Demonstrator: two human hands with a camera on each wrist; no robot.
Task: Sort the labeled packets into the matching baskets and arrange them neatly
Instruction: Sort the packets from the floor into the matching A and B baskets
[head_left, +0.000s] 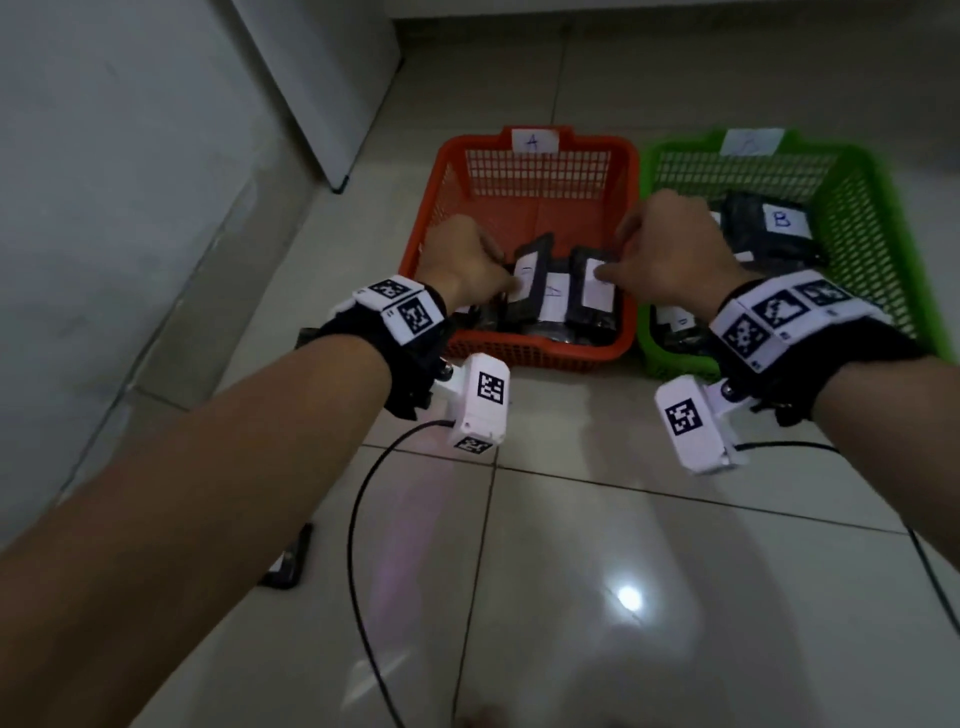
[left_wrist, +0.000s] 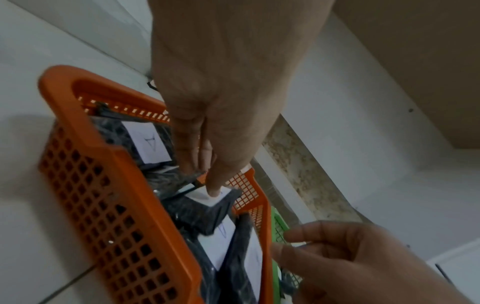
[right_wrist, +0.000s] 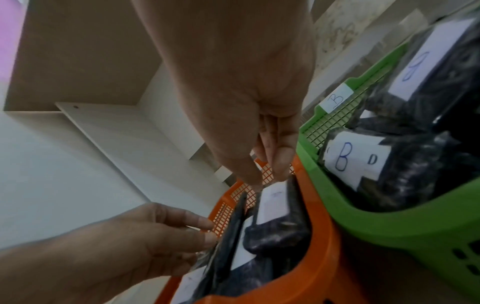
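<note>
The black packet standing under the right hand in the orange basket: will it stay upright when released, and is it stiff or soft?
The black packet looks soft and crinkly, so probably floppy. Standing on edge, it may tip without neighbours.

**Room: tiled floor, white cabinet, dim light**

Floor (head_left: 649, 519): large glossy pale tiles, dark grout lines. Single bright light reflection (head_left: 629, 597) near the bottom edge; scene dim overall. Wall (head_left: 104, 182) on the left, grey-white, meets the floor at a raised step. White cabinet (head_left: 322, 78) stands at the top left on the floor. Right wrist view shows a white shelf board (right_wrist: 124, 131) under a beige panel.
</note>
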